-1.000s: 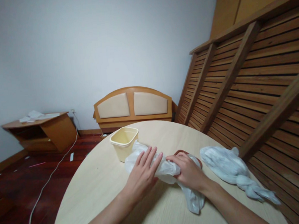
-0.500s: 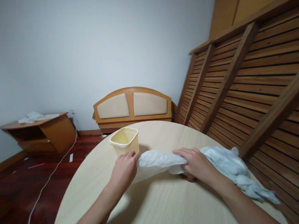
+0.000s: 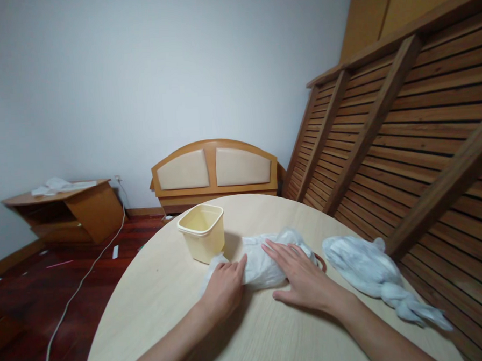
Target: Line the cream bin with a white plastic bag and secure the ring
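Observation:
A crumpled white plastic bag (image 3: 258, 268) lies flattened on the round table, stretched between my hands. My left hand (image 3: 227, 281) is closed on its left end, with a bit of the bag sticking out past the fingers. Resting flat on the right part of the bag is my right hand (image 3: 296, 272), open, its fingers spread and thumb apart. Just beyond that hand a brown curved object (image 3: 320, 262) shows, mostly hidden. A pale yellow plastic tub (image 3: 206, 244) stands upright behind my left hand; its inside looks bare.
To the right, a knotted white plastic bag (image 3: 362, 263) lies near the edge of the round wooden table (image 3: 151, 320). A slatted wooden panel (image 3: 385, 157) leans at the right. Behind stands a headboard (image 3: 213, 190); a low cabinet (image 3: 93, 210) with papers is at left.
The plastic bag has come down from a raised, taut position onto the table. My right hand has let go of its end and now lies flat on it; my left hand moved slightly right and down.

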Demonstrator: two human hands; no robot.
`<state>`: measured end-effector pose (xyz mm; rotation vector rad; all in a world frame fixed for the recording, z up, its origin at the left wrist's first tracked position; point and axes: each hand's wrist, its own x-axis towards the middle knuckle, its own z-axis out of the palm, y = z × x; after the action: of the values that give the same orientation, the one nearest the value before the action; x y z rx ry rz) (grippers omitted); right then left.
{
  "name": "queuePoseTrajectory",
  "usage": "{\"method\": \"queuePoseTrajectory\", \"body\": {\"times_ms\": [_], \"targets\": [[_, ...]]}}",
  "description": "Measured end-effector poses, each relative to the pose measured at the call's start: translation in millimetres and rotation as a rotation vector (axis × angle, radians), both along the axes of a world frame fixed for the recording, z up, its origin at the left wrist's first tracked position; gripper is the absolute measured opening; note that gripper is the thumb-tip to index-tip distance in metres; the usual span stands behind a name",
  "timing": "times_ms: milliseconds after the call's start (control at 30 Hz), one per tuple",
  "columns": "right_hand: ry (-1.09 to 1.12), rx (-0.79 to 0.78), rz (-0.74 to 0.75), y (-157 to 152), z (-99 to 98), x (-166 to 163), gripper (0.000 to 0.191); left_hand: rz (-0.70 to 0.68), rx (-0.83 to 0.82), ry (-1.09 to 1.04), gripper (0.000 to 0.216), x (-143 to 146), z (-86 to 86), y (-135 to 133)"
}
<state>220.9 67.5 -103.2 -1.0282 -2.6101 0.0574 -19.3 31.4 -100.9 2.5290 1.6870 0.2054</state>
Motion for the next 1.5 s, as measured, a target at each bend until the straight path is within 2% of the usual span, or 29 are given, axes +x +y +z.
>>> {"method": "queuePoseTrajectory", "body": {"times_ms": [100,200,267,333,433,567,633,700,767,867,933,967,1000,1067,1100,1167,1267,1333,1433,1500], "targets": [[0.042,0.014,0.044,2.8,-2.0,-0.2,0.103,-0.159,0.097,-0.145,0.035,0.8,-1.3,2.1],[0.134,0.003,0.126,4.2,-0.1,0.0,0.094,-0.324,0.216,-0.436,0.032,3.7,5.7,-3.8],[0.274,-0.064,0.132,3.3,2.5,-2.1,0.081,-0.343,0.255,-0.629,0.033,5.7,11.4,-9.1],[0.517,-0.213,0.086,0.3,5.7,-7.3,0.067,-0.284,0.258,-0.778,0.036,7.5,14.5,-13.2],[0.946,-0.514,0.025,-8.4,10.1,-20.4,0.058,-0.218,0.205,-0.923,0.064,11.7,10.6,-16.4],[1.28,-0.839,0.08,-25.5,11.3,-36.0,0.062,-0.298,0.058,-1.027,0.117,23.9,-4.3,-20.0],[1.335,-0.986,0.165,-33.5,9.5,-38.2,0.069,-0.284,-0.01,-1.075,0.125,31.8,-9.6,-22.5],[1.288,-1.065,0.263,-39.2,7.2,-37.4,0.076,-0.193,-0.04,-1.142,0.114,38.9,-11.7,-24.1],[1.168,-1.0,0.307,-41.7,5.6,-35.4,0.081,-0.085,-0.041,-1.209,0.092,43.2,-11.5,-23.6],[0.952,-0.746,0.277,-39.0,6.6,-32.3,0.082,0.004,0.002,-1.244,0.059,41.1,-6.9,-18.2],[0.828,-0.579,0.252,-31.9,10.7,-28.0,0.072,0.031,0.117,-1.203,0.052,31.7,1.8,-13.3],[0.771,-0.481,0.22,-26.4,13.8,-24.1,0.064,0.049,0.206,-1.166,0.054,24.0,8.7,-11.2],[0.708,-0.36,0.169,-19.8,17.4,-18.5,0.055,0.068,0.32,-1.13,0.059,14.3,17.5,-9.5],[0.561,-0.056,-0.023,-3.8,24.6,-1.7,0.044,0.154,0.54,-1.028,0.069,-10.3,39.6,-8.2],[0.477,0.074,-0.124,4.8,27.6,9.6,0.041,0.223,0.638,-0.959,0.073,-24.6,51.9,-8.5],[0.341,0.239,-0.393,21.1,30.9,36.4,0.04,0.398,0.736,-0.777,0.072,-54.2,75.9,-10.3],[0.151,0.273,-0.785,39.4,26.8,80.0,0.054,0.764,0.795,-0.529,0.059,-94.0,100.4,-12.0],[0.086,0.185,-0.97,48.2,18.0,105.0,0.064,0.859,0.778,-0.377,0.052,-114.5,104.1,-9.1],[0.083,0.002,-1.098,58.9,1.1,129.0,0.078,0.949,0.699,-0.201,0.059,-137.2,91.1,2.7],[0.07,-0.081,-1.107,63.9,-8.2,134.9,0.081,0.951,0.55,-0.1,0.061,-148.7,73.5,14.2]]}}
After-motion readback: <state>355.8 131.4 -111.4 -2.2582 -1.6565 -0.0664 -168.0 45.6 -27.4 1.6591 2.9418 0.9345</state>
